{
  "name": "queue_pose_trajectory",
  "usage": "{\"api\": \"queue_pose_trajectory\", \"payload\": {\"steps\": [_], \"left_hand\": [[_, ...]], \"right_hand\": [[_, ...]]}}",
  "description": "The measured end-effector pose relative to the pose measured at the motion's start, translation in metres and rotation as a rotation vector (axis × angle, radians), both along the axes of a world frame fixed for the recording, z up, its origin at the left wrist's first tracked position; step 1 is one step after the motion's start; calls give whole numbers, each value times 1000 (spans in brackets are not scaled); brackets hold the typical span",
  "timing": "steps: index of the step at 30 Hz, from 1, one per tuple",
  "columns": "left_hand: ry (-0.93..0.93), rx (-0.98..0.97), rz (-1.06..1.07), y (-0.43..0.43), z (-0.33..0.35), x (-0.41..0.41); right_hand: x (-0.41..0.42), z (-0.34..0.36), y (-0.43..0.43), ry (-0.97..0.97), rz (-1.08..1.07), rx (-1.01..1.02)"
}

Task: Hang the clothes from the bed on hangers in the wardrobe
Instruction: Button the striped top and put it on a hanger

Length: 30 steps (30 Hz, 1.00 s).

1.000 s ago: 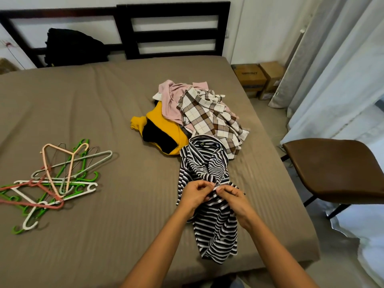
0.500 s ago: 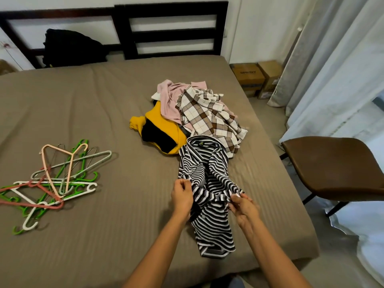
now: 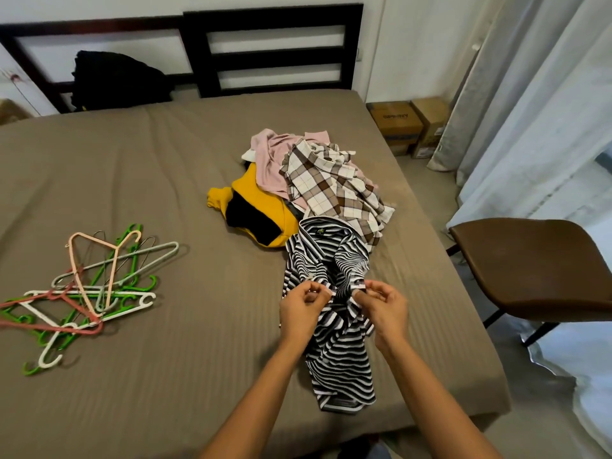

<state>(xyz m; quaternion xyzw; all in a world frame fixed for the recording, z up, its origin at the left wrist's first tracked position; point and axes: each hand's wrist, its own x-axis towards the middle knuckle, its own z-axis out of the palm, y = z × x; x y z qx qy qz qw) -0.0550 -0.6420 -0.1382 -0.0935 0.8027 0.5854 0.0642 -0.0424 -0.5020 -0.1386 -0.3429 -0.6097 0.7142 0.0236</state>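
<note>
Well off to the left of both hands, a tangle of plastic hangers (image 3: 86,293) lies on the brown bed (image 3: 165,180). Nearer, the left hand (image 3: 299,309) pinches a fold of the black-and-white striped shirt (image 3: 341,366) between thumb and curled fingers. Just beside it the right hand (image 3: 385,306) pinches the same bunched cloth, so the two grips sit close together with a short stretch of fabric between them. The shirt's collar lies beyond the hands, and its hem trails back below them toward the bed's near edge. Past the collar, farther from the grip, a yellow garment (image 3: 261,197), a pink garment (image 3: 268,154) and a plaid shirt (image 3: 334,187) are heaped, touching. Right of the right hand, off the bed, stands a brown chair (image 3: 536,263).
</note>
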Motion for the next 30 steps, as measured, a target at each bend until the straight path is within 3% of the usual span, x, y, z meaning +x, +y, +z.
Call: {"api": "queue_pose_trajectory", "payload": {"steps": [4,6,11,13,17,21,24,30], "left_hand": [[44,3,-46,2,7,0],[42,-23,-72,4,7,1],[20,-71,-76,6,4,1],[14,-54,-48,6,4,0],[-8,-14,-21,6,8,-2],[-19,5,-59,9,9,-4],[-24,-3,-61,10,8,-5],[-39,-11,-94,10,9,-6]], "right_hand": [[0,-4,-3,22,60,126],[-2,-4,-4,-23,57,89],[-10,13,6,-177,-152,-599],[-11,12,14,-195,-187,-650],[-5,2,14,-11,-57,-170],[3,1,5,194,271,366],[5,5,1,164,360,591],[5,9,-3,151,397,855]]}}
